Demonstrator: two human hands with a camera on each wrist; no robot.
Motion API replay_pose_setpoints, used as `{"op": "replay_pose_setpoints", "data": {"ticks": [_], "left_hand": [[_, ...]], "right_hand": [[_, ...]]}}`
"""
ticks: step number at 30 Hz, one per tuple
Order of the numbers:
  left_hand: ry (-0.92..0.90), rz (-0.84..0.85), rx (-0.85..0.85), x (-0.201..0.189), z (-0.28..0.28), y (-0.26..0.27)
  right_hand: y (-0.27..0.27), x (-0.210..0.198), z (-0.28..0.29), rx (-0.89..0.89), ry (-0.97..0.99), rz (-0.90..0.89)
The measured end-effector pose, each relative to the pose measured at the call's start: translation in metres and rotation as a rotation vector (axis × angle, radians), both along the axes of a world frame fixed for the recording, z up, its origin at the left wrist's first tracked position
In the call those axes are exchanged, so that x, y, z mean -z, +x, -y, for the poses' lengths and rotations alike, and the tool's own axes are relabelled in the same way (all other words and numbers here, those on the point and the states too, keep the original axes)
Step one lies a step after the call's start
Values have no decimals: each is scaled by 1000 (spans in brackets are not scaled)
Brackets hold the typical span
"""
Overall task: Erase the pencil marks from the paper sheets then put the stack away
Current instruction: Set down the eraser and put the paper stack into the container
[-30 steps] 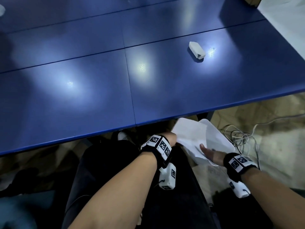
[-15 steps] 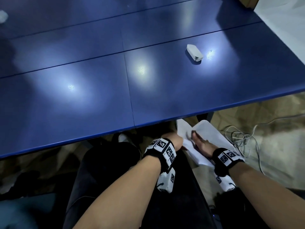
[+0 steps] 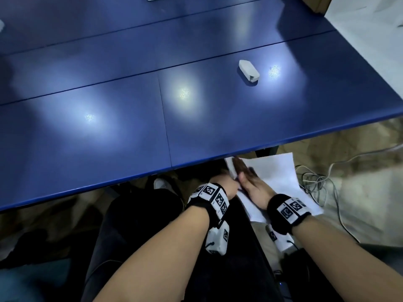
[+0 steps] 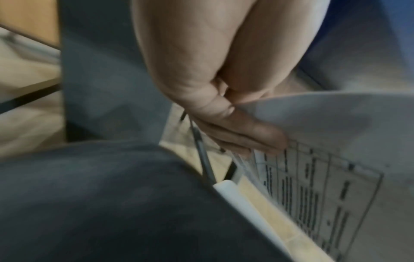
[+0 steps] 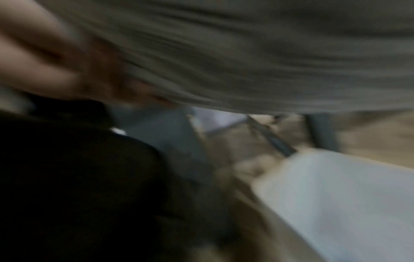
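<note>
A stack of white paper sheets [image 3: 277,171] hangs below the near edge of the blue table [image 3: 109,127], over my right thigh. My left hand [image 3: 226,185] grips its left edge, where the sheets curl upward. In the left wrist view the fingers [image 4: 235,131] curl under the paper [image 4: 313,113], and a printed grid shows on a lower sheet. My right hand [image 3: 250,182] lies on top of the stack, fingers stretched toward the table edge. The right wrist view is blurred and shows only sheet edges [image 5: 268,62]. A white eraser [image 3: 248,70] lies alone on the table at the right.
Grey cables [image 3: 316,182] lie coiled on the floor right of the paper. My dark-trousered legs [image 3: 174,236] fill the space under the hands. A cardboard box corner [image 3: 316,5] stands at the table's far right.
My right hand slid from the stack's near right edge up and left across the sheets, ending beside the left hand. The paper has flattened out and now extends further right.
</note>
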State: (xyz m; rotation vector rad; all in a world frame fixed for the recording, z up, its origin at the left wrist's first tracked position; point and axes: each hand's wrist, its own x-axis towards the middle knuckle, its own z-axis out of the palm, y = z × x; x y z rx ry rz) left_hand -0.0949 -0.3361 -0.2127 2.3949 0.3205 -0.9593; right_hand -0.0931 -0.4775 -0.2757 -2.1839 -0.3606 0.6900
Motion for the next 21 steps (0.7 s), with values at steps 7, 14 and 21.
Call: {"op": "replay_pose_setpoints", "data": {"ticks": [7,14,21], "left_hand": [[62,-82,-88,17,-25,-2],[-14,-55,-179,21,-12,12],[16,-52,-231,30,-19,7]], "right_hand": [[21,74,58,129,-542,-399],[-7,-13,14,72,210,-183],[-39,32,53,55,-183,-443]]}}
